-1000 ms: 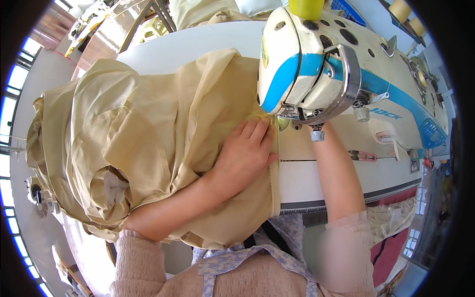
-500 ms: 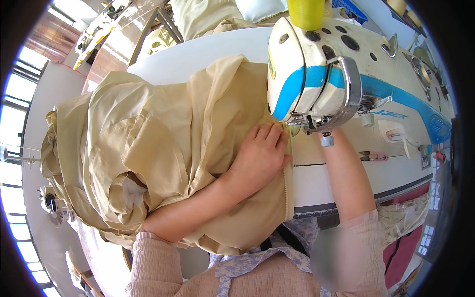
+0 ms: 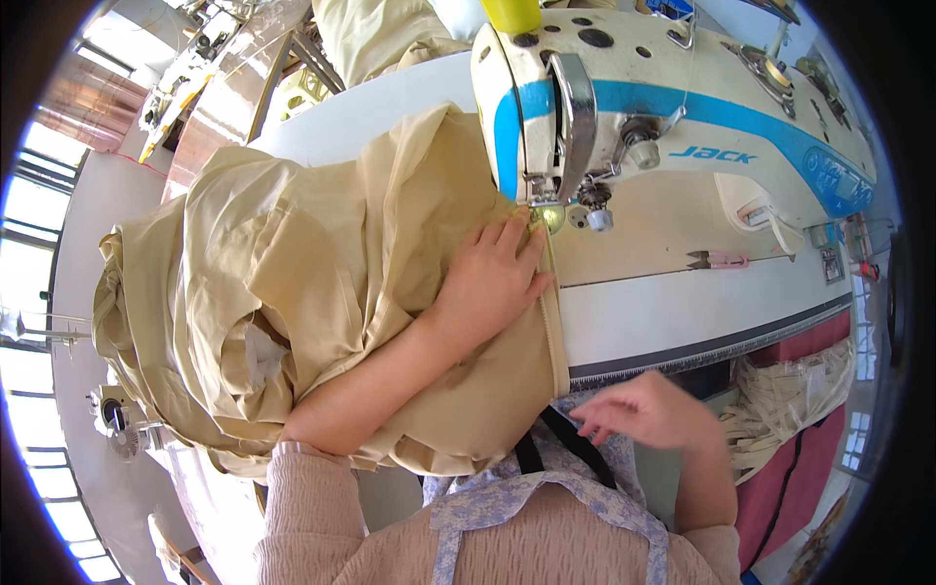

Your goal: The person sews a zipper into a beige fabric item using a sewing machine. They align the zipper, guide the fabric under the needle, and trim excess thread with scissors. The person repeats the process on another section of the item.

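Note:
My left hand (image 3: pixel 492 276) lies flat on a bulky tan fabric garment (image 3: pixel 331 263), its fingers stretched toward the needle area of a white and blue sewing machine (image 3: pixel 585 107). Along the garment's right edge runs a zipper tape (image 3: pixel 552 336), which passes up under the machine's head close to my fingertips. The presser foot and needle are largely hidden there. My right hand (image 3: pixel 648 409) hovers in front of the table's near edge, near the garment's lower right corner. Its fingers are loosely bent and apart, with nothing visible in them.
Pink-handled thread snips (image 3: pixel 720 260) lie on the white sewing table (image 3: pixel 663 317) under the machine arm. A ruler strip (image 3: pixel 721 346) lines the front edge. A yellow cup (image 3: pixel 512 14) stands on the machine. Pale cloth (image 3: pixel 790 400) is heaped at the lower right.
My right hand has come out from behind the machine head and down to the table's front edge. My left hand keeps its place on the garment. The whole view has shifted somewhat.

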Demonstrator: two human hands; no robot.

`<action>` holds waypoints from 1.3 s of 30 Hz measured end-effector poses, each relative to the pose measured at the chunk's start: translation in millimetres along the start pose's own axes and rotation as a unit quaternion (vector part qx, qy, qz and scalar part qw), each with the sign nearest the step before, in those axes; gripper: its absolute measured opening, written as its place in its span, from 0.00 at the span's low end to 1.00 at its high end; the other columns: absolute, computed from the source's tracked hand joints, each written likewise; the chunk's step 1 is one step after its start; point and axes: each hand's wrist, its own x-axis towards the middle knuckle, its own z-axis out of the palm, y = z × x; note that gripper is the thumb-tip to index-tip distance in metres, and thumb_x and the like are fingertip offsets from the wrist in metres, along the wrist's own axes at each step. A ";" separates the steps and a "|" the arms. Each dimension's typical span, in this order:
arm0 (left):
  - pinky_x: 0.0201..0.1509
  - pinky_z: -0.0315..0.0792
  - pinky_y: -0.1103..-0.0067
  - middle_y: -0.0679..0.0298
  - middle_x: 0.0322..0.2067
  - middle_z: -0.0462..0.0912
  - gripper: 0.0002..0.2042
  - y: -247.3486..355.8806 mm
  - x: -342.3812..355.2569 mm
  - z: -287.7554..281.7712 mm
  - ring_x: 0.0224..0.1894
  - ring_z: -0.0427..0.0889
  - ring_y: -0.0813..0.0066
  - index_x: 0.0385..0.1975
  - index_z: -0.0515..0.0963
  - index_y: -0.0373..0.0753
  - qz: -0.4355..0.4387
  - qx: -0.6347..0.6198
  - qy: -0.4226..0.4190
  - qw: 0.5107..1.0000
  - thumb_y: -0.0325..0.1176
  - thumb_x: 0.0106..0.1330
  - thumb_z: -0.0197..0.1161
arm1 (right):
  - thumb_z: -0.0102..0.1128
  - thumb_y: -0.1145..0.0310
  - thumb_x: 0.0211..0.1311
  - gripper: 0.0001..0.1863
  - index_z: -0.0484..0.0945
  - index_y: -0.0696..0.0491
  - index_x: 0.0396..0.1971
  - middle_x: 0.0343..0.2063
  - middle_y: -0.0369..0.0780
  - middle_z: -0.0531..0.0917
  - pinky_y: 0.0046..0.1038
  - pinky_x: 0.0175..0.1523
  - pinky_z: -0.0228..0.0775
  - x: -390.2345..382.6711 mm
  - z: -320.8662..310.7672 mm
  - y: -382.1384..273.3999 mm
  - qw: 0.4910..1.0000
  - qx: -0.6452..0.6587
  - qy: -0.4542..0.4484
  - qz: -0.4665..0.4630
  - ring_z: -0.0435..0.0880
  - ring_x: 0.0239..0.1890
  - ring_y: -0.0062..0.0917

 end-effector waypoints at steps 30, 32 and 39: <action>0.63 0.73 0.72 0.58 0.47 0.87 0.17 37.2 -62.5 -30.9 0.54 0.84 0.70 0.53 0.79 0.27 -0.281 -0.401 0.167 0.856 0.35 0.84 0.48 | 0.64 0.72 0.50 0.08 0.77 0.54 0.31 0.34 0.37 0.75 0.32 0.55 0.75 102.5 27.0 16.8 0.644 -0.489 0.336 -0.483 0.78 0.43 0.29; 0.62 0.74 0.73 0.60 0.46 0.88 0.16 39.5 -59.2 -36.5 0.52 0.84 0.72 0.52 0.80 0.28 -0.283 -0.350 0.159 0.879 0.34 0.83 0.48 | 0.63 0.72 0.50 0.07 0.78 0.53 0.31 0.35 0.36 0.76 0.32 0.53 0.75 106.6 27.1 13.3 0.654 -0.485 0.347 -0.465 0.78 0.42 0.29; 0.69 0.71 0.56 0.56 0.45 0.88 0.13 36.2 -20.2 -53.1 0.49 0.87 0.56 0.47 0.82 0.35 -0.084 -0.223 0.159 0.958 0.18 0.67 0.56 | 0.65 0.72 0.50 0.05 0.81 0.52 0.29 0.32 0.33 0.80 0.31 0.53 0.75 84.1 8.6 23.6 0.603 -0.488 0.260 -0.575 0.81 0.42 0.27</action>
